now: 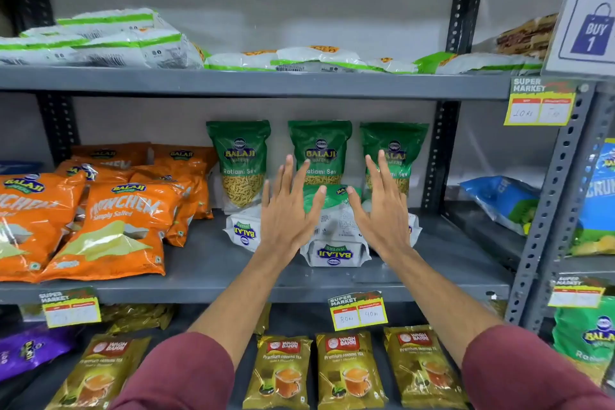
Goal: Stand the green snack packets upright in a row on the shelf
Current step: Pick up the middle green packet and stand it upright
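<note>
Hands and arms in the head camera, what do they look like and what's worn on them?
Two bare hands, left hand and right hand, with no gloves, rings or watch visible. The forearms are uncovered. Both arms wear maroon sleeves pushed up near the elbows.

The grey shelf (213, 263) carries three upright green packets (239, 163), a fourth leaning, and orange packets (109, 230).

Head view, close, facing shelf (253, 263)
</note>
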The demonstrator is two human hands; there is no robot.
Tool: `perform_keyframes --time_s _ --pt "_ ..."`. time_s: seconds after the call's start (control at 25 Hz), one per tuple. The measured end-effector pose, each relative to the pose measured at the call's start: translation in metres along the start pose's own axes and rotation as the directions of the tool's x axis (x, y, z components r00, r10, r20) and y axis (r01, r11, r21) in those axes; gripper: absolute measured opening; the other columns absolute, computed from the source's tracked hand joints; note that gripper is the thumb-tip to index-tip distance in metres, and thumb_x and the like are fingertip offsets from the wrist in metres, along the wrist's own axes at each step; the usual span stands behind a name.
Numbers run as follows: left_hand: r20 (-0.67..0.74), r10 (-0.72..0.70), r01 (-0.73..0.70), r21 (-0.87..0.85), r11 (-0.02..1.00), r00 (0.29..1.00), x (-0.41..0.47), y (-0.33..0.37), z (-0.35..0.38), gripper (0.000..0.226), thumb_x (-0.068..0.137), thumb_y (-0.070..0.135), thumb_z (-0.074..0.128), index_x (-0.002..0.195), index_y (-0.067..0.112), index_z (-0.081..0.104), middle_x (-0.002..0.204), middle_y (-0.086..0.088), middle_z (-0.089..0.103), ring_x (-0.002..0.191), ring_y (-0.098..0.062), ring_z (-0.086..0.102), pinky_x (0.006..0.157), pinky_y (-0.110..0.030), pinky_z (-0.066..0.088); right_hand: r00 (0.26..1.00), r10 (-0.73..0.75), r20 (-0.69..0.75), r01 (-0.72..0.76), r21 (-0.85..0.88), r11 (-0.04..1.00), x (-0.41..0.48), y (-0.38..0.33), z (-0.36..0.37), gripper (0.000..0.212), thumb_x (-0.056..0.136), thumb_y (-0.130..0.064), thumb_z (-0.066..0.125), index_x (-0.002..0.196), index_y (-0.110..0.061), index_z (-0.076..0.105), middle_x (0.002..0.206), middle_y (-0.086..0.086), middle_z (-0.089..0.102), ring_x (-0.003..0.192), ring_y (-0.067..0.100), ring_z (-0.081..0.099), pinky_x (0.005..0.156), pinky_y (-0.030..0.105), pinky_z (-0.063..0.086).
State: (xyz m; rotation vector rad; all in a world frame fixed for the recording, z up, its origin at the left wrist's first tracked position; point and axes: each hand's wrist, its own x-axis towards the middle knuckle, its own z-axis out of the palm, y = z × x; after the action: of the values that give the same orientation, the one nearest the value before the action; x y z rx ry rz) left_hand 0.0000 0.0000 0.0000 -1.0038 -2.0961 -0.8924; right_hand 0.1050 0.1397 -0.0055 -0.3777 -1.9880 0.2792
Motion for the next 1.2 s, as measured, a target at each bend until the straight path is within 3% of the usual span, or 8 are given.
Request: perform_keyframes --time_s 0.12,0.32,0.48,0.68,0.8,1.0,1.12,1.2 --pt "0.217 -0.159 0.208 -0.223 0.952 0.963 -0.002 -0.005 0.018 0.062 0.095 0.060 0.032 0.147 0.026 0.031 0.160 -0.003 0.030 0.146 -0.024 0.033 0.115 -0.048 0.031 0.981 0.124 0.150 -0.124 -0.005 0.992 -0.003 0.010 0.013 0.068 0.099 -0.054 0.042 0.157 -0.026 0.022 0.167 -0.001 0.021 0.150 0.021 0.030 0.113 0.045 0.036" --pt "0.580 -0.367 0.618 -0.320 0.719 0.727 -0.004 -0.012 0.039 0.070 0.093 0.059 0.044 0.148 0.017 0.031 0.155 -0.010 0.038 0.140 -0.028 0.038 0.112 -0.042 0.031 0.758 0.424 0.497 -0.439 -0.093 0.894 -0.004 0.031 0.029 0.073 0.097 -0.058 0.042 0.151 -0.008 0.035 0.156 0.016 0.038 0.144 0.032 0.039 0.114 0.047 0.035" --pt "0.721 -0.410 0.793 -0.319 0.519 0.559 -0.004 -0.018 0.050 0.076 0.087 0.049 0.062 0.146 0.011 0.033 0.151 -0.013 0.042 0.135 -0.029 0.043 0.099 -0.036 0.037 0.731 0.462 0.503 -0.461 -0.136 0.877 -0.002 0.038 0.038 0.054 0.092 -0.058 0.050 0.098 -0.006 0.064 0.118 0.022 0.066 0.109 0.034 0.065 0.092 0.041 0.049" --pt "0.677 -0.422 0.779 -0.385 0.495 0.603 -0.004 -0.021 0.056 0.072 0.089 0.033 0.068 0.148 0.011 0.031 0.146 -0.008 0.043 0.127 -0.024 0.046 0.091 -0.029 0.035 0.625 0.539 0.564 -0.579 -0.129 0.805 0.000 0.037 0.048 0.052 0.091 -0.062 0.048 0.071 -0.014 0.047 0.080 0.009 0.056 0.083 0.027 0.058 0.071 0.034 0.042" --pt "0.613 -0.437 0.745 -0.448 0.494 0.658 -0.007 -0.027 0.061 0.070 0.087 0.027 0.071 0.146 0.015 0.036 0.143 -0.005 0.048 0.128 -0.022 0.049 0.098 -0.029 0.039 0.582 0.524 0.622 -0.680 0.018 0.733 -0.001 0.035 0.045 0.047 0.089 -0.053 0.063 0.104 -0.008 0.064 0.103 0.006 0.067 0.091 0.021 0.059 0.070 0.031 0.042" --pt "0.421 -0.385 0.568 -0.545 0.616 0.821 -0.018 -0.035 0.069 0.078 0.078 0.003 0.074 0.144 0.018 0.035 0.143 -0.005 0.051 0.130 -0.020 0.050 0.111 -0.035 0.040 0.760 0.465 0.454 -0.582 0.157 0.798 -0.012 0.034 0.055 0.085 0.069 -0.023 0.091 0.139 -0.008 0.044 0.136 0.009 0.050 0.127 0.024 0.052 0.107 0.032 0.041" --pt "0.368 -0.329 0.490 -0.558 0.669 0.869 -0.022 -0.039 0.075 0.091 0.071 -0.003 0.075 0.147 0.021 0.030 0.137 0.002 0.051 0.126 -0.017 0.052 0.104 -0.030 0.045 0.793 0.455 0.406 -0.547 0.144 0.824 -0.015 0.032 0.062 0.108 0.057 -0.020 0.097 0.144 -0.009 0.035 0.140 0.011 0.044 0.130 0.027 0.048 0.114 0.043 0.038" --pt "0.343 -0.330 0.473 -0.545 0.692 0.879 -0.025 -0.041 0.081 0.097 0.068 -0.004 0.076 0.148 0.022 0.028 0.137 0.004 0.050 0.128 -0.016 0.050 0.105 -0.031 0.044 0.807 0.432 0.402 -0.510 0.107 0.854 -0.021 0.031 0.064 0.103 0.060 -0.020 0.096 0.142 -0.009 0.035 0.136 0.010 0.040 0.123 0.023 0.047 0.113 0.038 0.036"
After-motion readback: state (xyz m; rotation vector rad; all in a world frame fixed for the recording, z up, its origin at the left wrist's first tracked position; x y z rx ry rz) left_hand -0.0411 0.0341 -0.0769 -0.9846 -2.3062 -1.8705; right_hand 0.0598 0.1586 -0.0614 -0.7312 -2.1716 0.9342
